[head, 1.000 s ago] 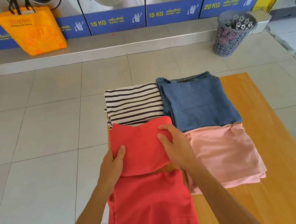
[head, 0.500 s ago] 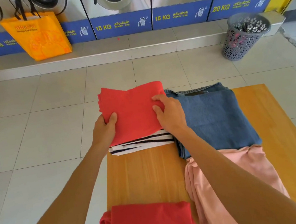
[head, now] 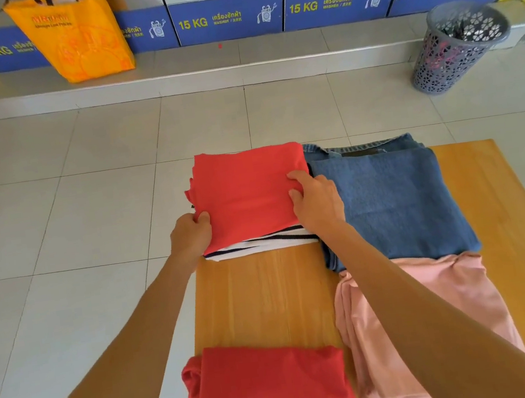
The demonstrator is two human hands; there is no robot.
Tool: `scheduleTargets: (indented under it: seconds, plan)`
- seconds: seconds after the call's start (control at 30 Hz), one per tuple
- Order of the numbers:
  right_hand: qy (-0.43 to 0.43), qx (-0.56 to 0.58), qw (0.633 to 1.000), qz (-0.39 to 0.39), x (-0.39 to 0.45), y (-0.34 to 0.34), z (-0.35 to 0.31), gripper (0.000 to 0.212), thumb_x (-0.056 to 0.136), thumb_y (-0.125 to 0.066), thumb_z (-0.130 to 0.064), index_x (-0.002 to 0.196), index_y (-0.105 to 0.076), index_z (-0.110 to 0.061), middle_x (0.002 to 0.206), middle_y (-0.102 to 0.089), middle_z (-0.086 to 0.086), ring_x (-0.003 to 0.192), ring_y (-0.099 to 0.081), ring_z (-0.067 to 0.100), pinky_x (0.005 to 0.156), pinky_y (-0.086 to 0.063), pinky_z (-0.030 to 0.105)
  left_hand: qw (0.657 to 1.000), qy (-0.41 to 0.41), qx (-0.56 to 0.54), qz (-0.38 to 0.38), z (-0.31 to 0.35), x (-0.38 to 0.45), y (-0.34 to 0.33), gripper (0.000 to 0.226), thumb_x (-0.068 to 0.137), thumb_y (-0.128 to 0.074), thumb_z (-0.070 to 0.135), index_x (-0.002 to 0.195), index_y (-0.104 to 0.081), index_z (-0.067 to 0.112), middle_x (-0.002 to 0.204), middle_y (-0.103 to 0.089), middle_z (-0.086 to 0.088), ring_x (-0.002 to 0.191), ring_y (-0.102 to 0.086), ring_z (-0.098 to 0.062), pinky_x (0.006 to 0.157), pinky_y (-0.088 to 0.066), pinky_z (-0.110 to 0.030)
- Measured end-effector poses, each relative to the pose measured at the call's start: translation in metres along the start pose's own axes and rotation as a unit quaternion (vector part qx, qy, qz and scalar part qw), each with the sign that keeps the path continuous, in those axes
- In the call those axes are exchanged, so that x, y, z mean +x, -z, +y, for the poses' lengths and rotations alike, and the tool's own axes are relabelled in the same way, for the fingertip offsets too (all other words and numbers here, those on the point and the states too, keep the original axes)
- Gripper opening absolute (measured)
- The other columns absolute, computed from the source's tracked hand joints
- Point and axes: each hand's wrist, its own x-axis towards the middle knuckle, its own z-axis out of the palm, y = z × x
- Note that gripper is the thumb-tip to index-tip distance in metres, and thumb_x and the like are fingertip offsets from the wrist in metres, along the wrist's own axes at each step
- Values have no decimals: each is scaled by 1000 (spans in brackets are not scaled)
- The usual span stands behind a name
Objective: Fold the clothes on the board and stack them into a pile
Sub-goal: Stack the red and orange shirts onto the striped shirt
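A folded red garment (head: 247, 194) lies on top of a folded striped shirt (head: 260, 244) at the far left of the wooden board (head: 261, 299). My left hand (head: 191, 236) grips the red garment's near left corner. My right hand (head: 316, 201) holds its right edge. To the right lie folded blue jeans (head: 388, 202), and a folded pink garment (head: 467, 292) sits nearer me. A second red garment (head: 266, 388) lies at the board's near left edge.
A grey perforated laundry basket (head: 458, 46) stands on the tiled floor at the far right. An orange bag (head: 73, 36) rests on the ledge in front of a row of washing machines (head: 230, 16).
Both hands carried the folded red garment away from me and set it down on the striped shirt. Since half a second ago it has settled lower, covering most of the stripes.
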Motion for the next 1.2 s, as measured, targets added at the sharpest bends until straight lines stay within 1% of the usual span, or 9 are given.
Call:
scheduleTargets:
  seconds: [0.13, 0.3, 0.43, 0.53, 0.63, 0.87, 0.97, 1.03, 1.2]
  plan:
    - [-26, 44, 998, 31, -44, 16, 10, 36, 97, -53, -14, 130, -59, -25, 109, -60, 9, 105, -55, 28, 78, -54, 46, 1000, -17, -3, 15, -18, -48, 11, 40, 100, -50, 28, 135, -51, 9, 119, -60, -4, 94, -53, -17, 68, -40, -23]
    - [-60, 107, 992, 33, -144, 27, 24, 24, 91, -58, -10, 110, -68, -20, 90, -64, -3, 87, -62, 20, 75, -49, 33, 1000, -10, -7, 25, -71, -128, 20, 42, 94, -58, 24, 135, -54, 15, 130, -60, -5, 101, -52, -14, 82, -41, -30]
    - [-103, 119, 987, -14, -224, 24, 33, 24, 93, -59, -19, 114, -67, -26, 101, -68, -3, 85, -65, 12, 76, -55, 33, 998, 47, 21, 20, -128, -186, 14, 51, 86, -58, 53, 126, -54, 21, 124, -62, -8, 107, -60, -25, 85, -52, -42]
    - [-111, 107, 987, -39, -268, 14, 36, 26, 93, -58, -27, 119, -62, -27, 104, -64, -3, 95, -64, 17, 82, -57, 42, 995, 68, 71, 13, -144, -223, 6, 85, 75, -57, 77, 137, -42, 22, 134, -49, -9, 121, -52, -32, 92, -51, -51]
    - [-134, 56, 986, -76, -301, 8, 34, 42, 95, -55, -36, 135, -52, -23, 115, -57, 4, 108, -58, 27, 88, -53, 43, 993, 78, 76, 40, -150, -246, 1, 93, 72, -65, 75, 141, -36, 21, 139, -39, -14, 127, -45, -36, 92, -50, -55]
    - [-245, 205, 939, -126, -322, -10, 26, 77, 93, -56, -54, 155, -26, -17, 151, -46, 4, 134, -50, 26, 108, -44, 43, 985, 127, 112, -18, -168, -250, 7, 99, 68, -53, 87, 126, -46, 8, 121, -50, -17, 95, -58, -32, 79, -56, -45]
    - [-319, 309, 883, -152, -312, -12, 23, 79, 86, -59, -65, 147, -42, -16, 140, -55, -1, 125, -56, 23, 105, -48, 41, 987, 81, 133, -23, -163, -246, 13, 100, 65, -39, 95, 112, -58, 9, 101, -64, -10, 86, -63, -29, 80, -58, -45]
    - [-311, 319, 880, -166, -306, -10, 21, 72, 83, -61, -67, 138, -56, -20, 128, -64, -3, 115, -61, 20, 99, -52, 38, 986, 75, 139, -46, -156, -245, 14, 95, 69, -40, 90, 113, -60, 8, 98, -67, -9, 88, -65, -30, 83, -57, -44]
    - [-242, 272, 916, -167, -301, -7, 15, 51, 87, -69, -49, 126, -53, -21, 109, -64, -6, 100, -62, 16, 85, -52, 33, 984, 101, 16, -146, -143, -241, 11, 85, 84, -59, 68, 147, -42, 14, 138, -57, -11, 122, -58, -36, 97, -49, -44]
